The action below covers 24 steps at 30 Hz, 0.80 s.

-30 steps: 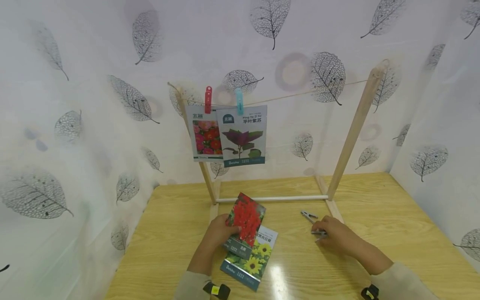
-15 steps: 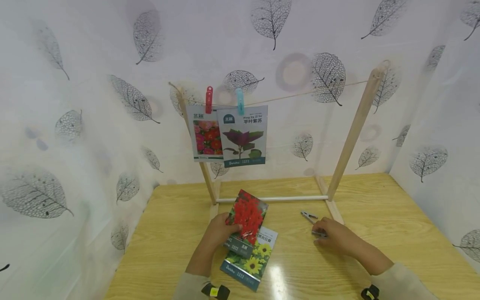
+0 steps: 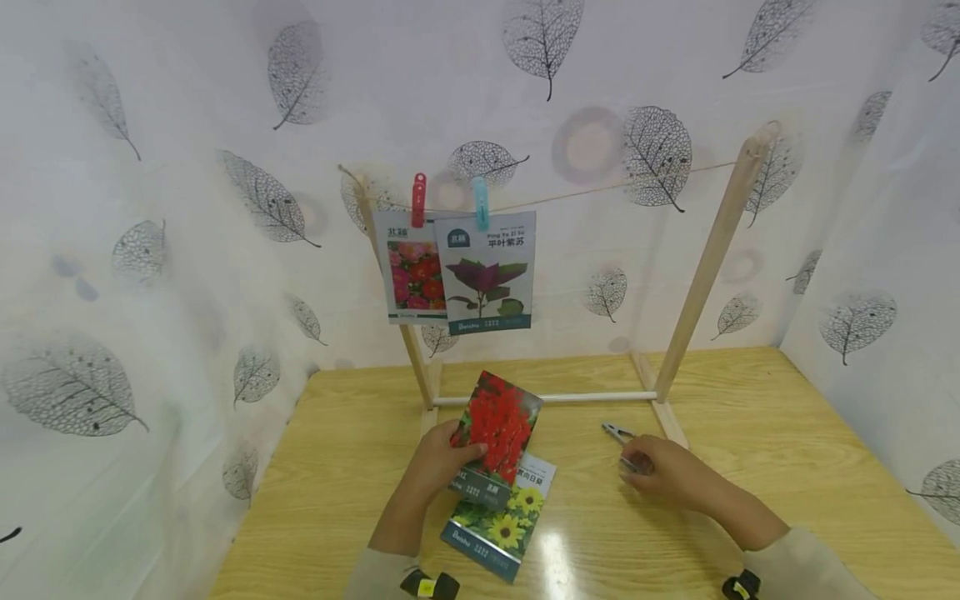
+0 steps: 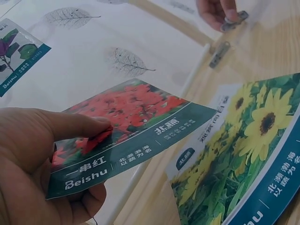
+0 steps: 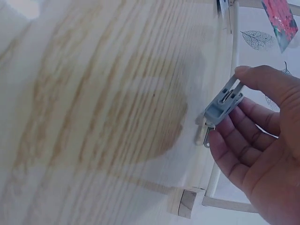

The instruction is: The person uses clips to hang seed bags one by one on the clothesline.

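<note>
My left hand (image 3: 431, 467) pinches a seed packet with red flowers (image 3: 501, 429), thumb on its printed front and fingers behind. Tilted, that packet overlaps a sunflower seed packet (image 3: 502, 529) lying on the table. To the right, my right hand (image 3: 671, 475) holds a grey clothespin (image 5: 225, 104) between thumb and fingers, close over the table. A second grey clothespin (image 3: 618, 431) lies just beyond those fingertips; in the left wrist view this loose clothespin (image 4: 219, 55) shows separately from the held one.
Behind the hands stands a wooden frame (image 3: 708, 267) with a string (image 3: 592, 192) across its top. A red clothespin (image 3: 418, 200) and a light blue clothespin (image 3: 481, 204) hold a pink-flower packet (image 3: 415, 279) and a purple-leaf packet (image 3: 491, 279). A white rod (image 3: 600, 397) joins the frame's feet.
The red-flower packet has risen slightly up and to the right in my left hand. In my right hand the clothespin has turned and moved a little left.
</note>
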Each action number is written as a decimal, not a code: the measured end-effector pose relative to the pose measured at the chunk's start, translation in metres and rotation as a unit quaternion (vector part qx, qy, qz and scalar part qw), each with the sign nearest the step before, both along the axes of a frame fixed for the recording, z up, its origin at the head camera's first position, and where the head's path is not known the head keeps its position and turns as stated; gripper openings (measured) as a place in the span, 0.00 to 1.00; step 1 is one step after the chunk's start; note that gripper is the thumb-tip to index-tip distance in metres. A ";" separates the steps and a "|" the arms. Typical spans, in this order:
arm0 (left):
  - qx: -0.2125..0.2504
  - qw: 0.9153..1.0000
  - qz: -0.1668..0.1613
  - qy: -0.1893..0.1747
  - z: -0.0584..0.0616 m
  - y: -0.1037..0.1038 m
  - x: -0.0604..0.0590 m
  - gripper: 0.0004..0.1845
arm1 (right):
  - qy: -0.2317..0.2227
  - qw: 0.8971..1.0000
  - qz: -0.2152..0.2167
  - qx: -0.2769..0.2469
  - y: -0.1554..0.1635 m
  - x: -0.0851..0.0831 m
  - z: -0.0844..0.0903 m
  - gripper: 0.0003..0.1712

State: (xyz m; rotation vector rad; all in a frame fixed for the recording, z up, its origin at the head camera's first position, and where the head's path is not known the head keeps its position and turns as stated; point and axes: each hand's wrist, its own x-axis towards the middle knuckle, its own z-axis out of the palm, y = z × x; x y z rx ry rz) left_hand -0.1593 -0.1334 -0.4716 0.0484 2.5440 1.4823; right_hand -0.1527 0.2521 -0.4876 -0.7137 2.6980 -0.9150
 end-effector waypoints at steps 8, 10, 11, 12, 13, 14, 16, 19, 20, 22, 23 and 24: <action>0.033 0.999 -0.004 -0.013 0.008 0.003 0.004 0.20 | 0.007 0.999 0.008 -0.030 -0.002 0.001 0.004 0.25; 0.041 0.999 -0.008 -0.012 0.010 0.003 0.005 0.20 | 0.011 0.999 0.008 -0.036 -0.002 0.001 0.006 0.24; 0.045 0.999 -0.011 -0.008 0.011 0.003 0.005 0.20 | 0.012 0.999 0.008 -0.039 -0.002 0.001 0.006 0.23; 0.050 0.999 -0.014 -0.006 0.012 0.003 0.005 0.20 | 0.012 0.999 0.008 -0.042 -0.002 0.001 0.007 0.23; 0.054 0.998 -0.018 -0.002 0.013 0.003 0.005 0.20 | 0.012 0.999 0.007 -0.044 -0.002 0.001 0.007 0.23; 0.058 0.998 -0.020 0.000 0.014 0.003 0.005 0.20 | 0.012 0.999 0.006 -0.047 -0.002 0.001 0.008 0.22; 0.062 0.998 -0.025 0.004 0.015 0.003 0.005 0.20 | 0.010 0.999 0.004 -0.052 -0.002 0.001 0.009 0.23; 0.064 0.998 -0.028 0.006 0.017 0.003 0.005 0.20 | 0.016 0.998 0.005 -0.063 -0.001 0.001 0.011 0.24; 0.063 0.998 -0.028 0.006 0.017 0.004 0.005 0.20 | 0.021 0.997 0.007 -0.070 -0.001 0.002 0.011 0.24; 0.064 0.998 -0.029 0.008 0.019 0.004 0.006 0.20 | 0.036 0.996 0.014 -0.083 -0.001 0.002 0.011 0.23; 0.064 0.997 -0.028 0.009 0.019 0.005 0.006 0.20 | 0.044 0.995 0.018 -0.089 -0.001 0.002 0.011 0.22; 0.063 0.998 -0.028 0.011 0.020 0.005 0.006 0.20 | 0.053 0.994 0.022 -0.095 -0.001 0.002 0.011 0.20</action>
